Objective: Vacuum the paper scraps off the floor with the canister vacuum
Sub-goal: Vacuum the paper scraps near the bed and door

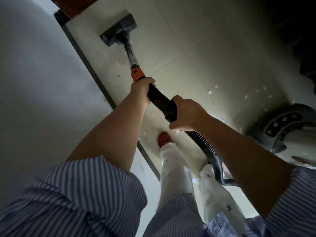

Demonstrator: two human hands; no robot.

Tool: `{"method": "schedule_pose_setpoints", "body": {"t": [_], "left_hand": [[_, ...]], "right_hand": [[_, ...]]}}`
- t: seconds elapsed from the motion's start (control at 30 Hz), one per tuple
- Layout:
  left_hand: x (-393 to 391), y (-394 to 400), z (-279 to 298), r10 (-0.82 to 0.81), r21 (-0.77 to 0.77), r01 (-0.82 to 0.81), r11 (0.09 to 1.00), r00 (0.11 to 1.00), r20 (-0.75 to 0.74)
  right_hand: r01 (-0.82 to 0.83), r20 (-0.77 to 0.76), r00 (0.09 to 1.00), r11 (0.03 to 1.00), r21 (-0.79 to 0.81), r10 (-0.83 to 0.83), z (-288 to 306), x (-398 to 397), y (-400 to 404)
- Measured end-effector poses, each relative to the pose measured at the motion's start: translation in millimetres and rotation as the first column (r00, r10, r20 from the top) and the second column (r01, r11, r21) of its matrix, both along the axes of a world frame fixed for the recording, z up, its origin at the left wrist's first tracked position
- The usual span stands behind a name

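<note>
The vacuum's black floor head (118, 29) lies on the pale tiled floor (188, 53) far ahead, close to the wall. A metal wand (131, 57) with an orange collar runs back to a black handle (162, 101). My left hand (142, 88) grips the handle just below the collar. My right hand (187, 113) grips its lower end, where the ribbed black hose (206, 147) starts. White paper scraps (246, 96) lie scattered on the floor to the right, and a few more near my feet. The grey canister (287, 134) stands at the right.
A white wall with a dark baseboard (89, 65) runs along the left. My red shoe (164, 138) and white trouser legs stand below the handle. A dark, unlit object (304, 53) fills the upper right corner. The hose loops down between my legs.
</note>
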State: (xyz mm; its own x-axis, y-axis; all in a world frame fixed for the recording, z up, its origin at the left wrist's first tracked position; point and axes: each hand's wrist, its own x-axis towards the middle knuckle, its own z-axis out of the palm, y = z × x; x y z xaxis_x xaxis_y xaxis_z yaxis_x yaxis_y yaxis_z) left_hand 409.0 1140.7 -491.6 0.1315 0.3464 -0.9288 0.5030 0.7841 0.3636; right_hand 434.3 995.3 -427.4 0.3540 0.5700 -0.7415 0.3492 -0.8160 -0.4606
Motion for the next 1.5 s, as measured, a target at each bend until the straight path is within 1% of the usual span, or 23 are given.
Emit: {"method": "schedule_pose_setpoints", "body": {"t": [0.07,0.17,0.27,0.4,0.47,0.53,0.6,0.67,0.77,0.83,0.93,1.07,1.17,1.27,1.4,1.5], "left_hand": [[-2.5,-21.3,3.7,0.009,0.026,-0.009,1.0,1.0,-0.006],[-10.7,-69.6,18.1,-0.008,0.002,0.008,1.0,1.0,0.002],[-19.0,-118.4,26.9,-0.051,0.002,0.051,0.999,0.997,-0.062],[-34.3,-207.1,35.2,-0.082,-0.001,0.083,0.997,0.984,-0.157],[-40.2,-248.9,43.9,-0.075,-0.035,0.07,0.997,0.979,-0.189],[-42.7,-277.7,48.3,-0.105,-0.076,0.092,0.993,0.975,-0.195],[-41.3,-299.9,50.1,-0.13,-0.089,0.115,0.989,0.971,-0.2],[-38.2,-317.2,52.2,-0.127,-0.105,0.11,0.988,0.976,-0.174],[-26.9,-327.6,48.6,-0.095,-0.131,0.076,0.988,0.984,-0.148],[-22.8,-328.2,48.2,-0.046,-0.109,0.031,0.994,0.989,-0.14],[-14.2,-322.5,48.6,0.019,-0.122,-0.034,0.992,0.992,-0.121],[0.1,-278.2,46.7,0.014,-0.059,-0.022,0.998,0.991,-0.134],[0.5,-216.9,38.7,0.04,-0.027,-0.044,0.999,0.992,-0.119],[-6.7,-146.8,34.4,0.006,-0.009,-0.008,1.0,0.99,-0.139],[-12.0,-64.3,24.8,-0.022,0.054,0.032,0.998,0.985,-0.173],[-6.8,-5.7,17.4,-0.048,0.067,0.059,0.996,0.987,-0.15]], "right_hand": [[-0.001,-0.018,1.0,1.0,0.018,0.002,10.1,-0.6,-20.7],[-0.023,-0.054,0.998,0.999,0.037,0.025,34.0,-4.5,-66.4],[0.009,-0.102,0.995,0.999,0.033,-0.006,52.4,-10.4,-117.3],[-0.022,-0.152,0.988,1.0,-0.019,0.019,78.8,-18.1,-202.6],[-0.037,-0.169,0.985,0.999,-0.033,0.03,86.6,-19.1,-242.2],[-0.061,-0.176,0.983,0.997,-0.046,0.052,89.7,-16.8,-271.9],[-0.059,-0.194,0.98,0.997,-0.041,0.05,91.5,-9.8,-294.3],[-0.047,-0.203,0.978,0.998,-0.052,0.036,91.6,-2.2,-310.7],[0.017,-0.222,0.975,0.999,-0.051,-0.028,88.9,5.8,-321.8],[0.068,-0.224,0.972,0.997,-0.041,-0.075,87.3,8.8,-322.1],[0.081,-0.194,0.977,0.994,-0.072,-0.093,82.9,18.5,-310.5],[0.085,-0.192,0.977,0.994,-0.066,-0.097,65.4,30.8,-266.7],[0.072,-0.189,0.979,0.997,-0.029,-0.077,53.9,28.4,-210.0],[0.087,-0.208,0.975,0.996,0.021,-0.081,39.1,16.3,-147.6],[0.066,-0.182,0.982,0.995,0.08,-0.05,21.3,4.5,-66.5],[0.082,-0.165,0.984,0.992,0.092,-0.066,3.5,9.5,-8.4]]}}
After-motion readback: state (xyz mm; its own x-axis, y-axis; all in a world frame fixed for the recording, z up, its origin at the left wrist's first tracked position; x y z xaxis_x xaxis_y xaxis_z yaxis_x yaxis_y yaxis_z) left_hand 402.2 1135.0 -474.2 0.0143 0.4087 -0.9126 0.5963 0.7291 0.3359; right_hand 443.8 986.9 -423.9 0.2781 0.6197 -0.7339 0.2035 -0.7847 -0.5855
